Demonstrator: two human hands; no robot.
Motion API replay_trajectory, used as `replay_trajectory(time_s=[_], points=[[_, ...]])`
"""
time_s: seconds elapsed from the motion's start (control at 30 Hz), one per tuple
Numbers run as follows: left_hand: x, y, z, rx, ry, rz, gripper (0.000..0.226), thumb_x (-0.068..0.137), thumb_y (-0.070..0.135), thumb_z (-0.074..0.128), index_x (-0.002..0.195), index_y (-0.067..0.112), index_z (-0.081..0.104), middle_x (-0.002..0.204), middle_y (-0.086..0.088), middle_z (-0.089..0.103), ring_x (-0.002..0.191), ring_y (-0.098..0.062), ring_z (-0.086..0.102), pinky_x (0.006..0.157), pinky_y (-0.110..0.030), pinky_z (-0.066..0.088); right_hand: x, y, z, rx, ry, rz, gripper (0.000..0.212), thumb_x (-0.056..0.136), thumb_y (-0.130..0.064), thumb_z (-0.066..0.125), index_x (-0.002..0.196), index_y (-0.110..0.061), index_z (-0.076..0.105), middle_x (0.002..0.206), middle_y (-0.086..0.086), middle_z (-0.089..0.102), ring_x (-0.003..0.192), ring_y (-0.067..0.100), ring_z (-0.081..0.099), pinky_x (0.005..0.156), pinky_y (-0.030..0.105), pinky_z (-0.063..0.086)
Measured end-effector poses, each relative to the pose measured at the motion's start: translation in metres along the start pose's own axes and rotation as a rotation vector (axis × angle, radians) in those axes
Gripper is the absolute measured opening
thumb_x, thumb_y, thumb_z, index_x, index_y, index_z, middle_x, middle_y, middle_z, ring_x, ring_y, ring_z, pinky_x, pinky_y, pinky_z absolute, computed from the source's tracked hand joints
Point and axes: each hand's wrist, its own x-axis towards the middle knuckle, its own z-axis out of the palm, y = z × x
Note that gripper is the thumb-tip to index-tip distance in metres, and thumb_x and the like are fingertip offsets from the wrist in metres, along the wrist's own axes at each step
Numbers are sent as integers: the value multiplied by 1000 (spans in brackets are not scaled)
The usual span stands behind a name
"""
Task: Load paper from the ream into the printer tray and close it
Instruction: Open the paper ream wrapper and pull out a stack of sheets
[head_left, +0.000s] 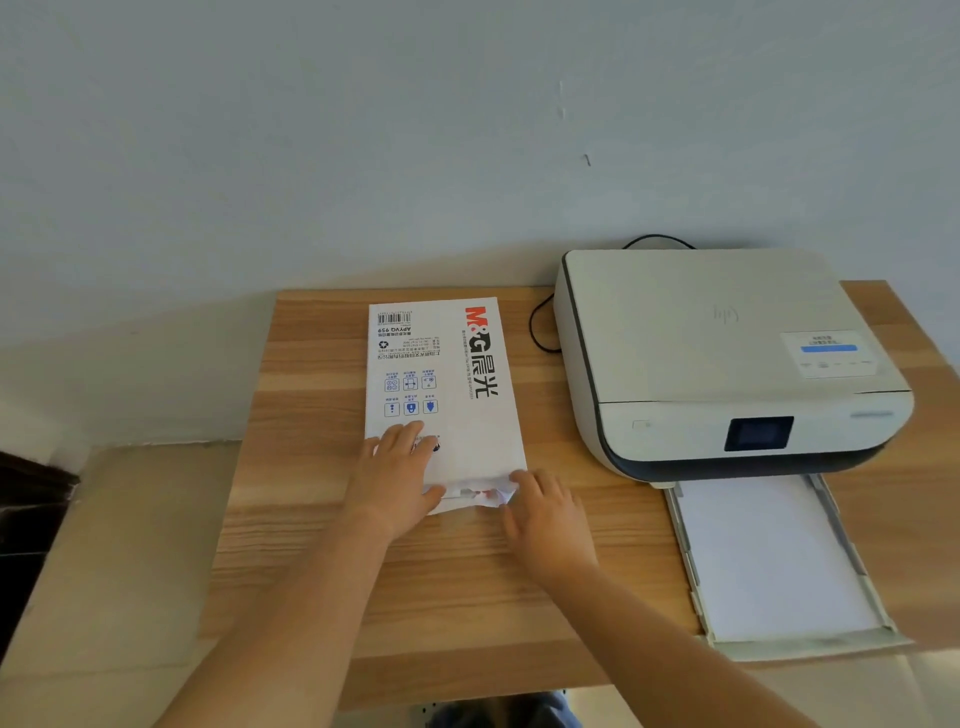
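A white paper ream with red and black printing lies flat on the wooden table. Its near end is torn open. My left hand rests flat on the near part of the ream, fingers spread. My right hand touches the torn wrapper at the ream's near right corner, fingers curled on the paper edge. At the right stands a white printer. The printer tray is pulled out toward me, with white sheets lying in it.
A black cable loops on the table between the ream and the printer. A pale wall stands behind the table. Left of the table lies a lower tan surface.
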Motion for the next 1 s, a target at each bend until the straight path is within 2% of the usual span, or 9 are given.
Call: replay_trajectory(time_s=[0.13, 0.33, 0.47, 0.63, 0.77, 1.0], points=[[0, 2, 8, 14, 5, -15, 68, 84, 47, 58, 142, 25, 30, 157, -4, 16, 143, -23, 16, 114, -43, 19, 23, 1, 3, 28, -19, 103, 53, 90, -42, 56, 136, -24, 40, 134, -1, 46, 122, 20, 42, 100, 36, 40], [-5, -2, 19, 79, -9, -95, 81, 85, 48, 58, 148, 25, 13, 160, -6, -1, 145, -28, 4, 117, -47, 12, 35, 1, 14, -68, -14, 87, 67, 85, -47, 62, 140, -23, 33, 138, 6, 36, 123, 26, 37, 100, 38, 38], [-5, -7, 25, 87, -14, -126, 86, 84, 49, 59, 149, 25, 9, 160, -7, -4, 145, -30, 2, 116, -49, 9, 42, 2, 21, -130, -13, 74, 71, 82, -46, 64, 141, -25, 29, 142, 8, 29, 124, 29, 33, 99, 41, 37], [-3, -6, 31, 96, -14, -111, 89, 82, 50, 61, 149, 27, 7, 160, -6, -4, 146, -29, 0, 117, -52, 8, 44, 9, 27, -198, -9, 69, 78, 77, -52, 66, 140, -26, 29, 141, 8, 32, 123, 30, 36, 95, 43, 40], [0, 1, 32, 94, -15, -94, 89, 83, 47, 61, 149, 27, 5, 160, -5, -5, 146, -29, 0, 117, -52, 6, 40, 11, 25, -200, -21, 68, 78, 79, -52, 63, 141, -27, 25, 143, 8, 29, 127, 30, 33, 98, 43, 39], [4, 10, 36, 89, 1, -31, 87, 84, 43, 61, 150, 26, 7, 160, -5, -3, 146, -29, 1, 118, -51, 1, 31, 18, 23, -118, -7, 88, 74, 75, -49, 62, 138, -27, 29, 141, 5, 35, 124, 28, 38, 94, 44, 42]])
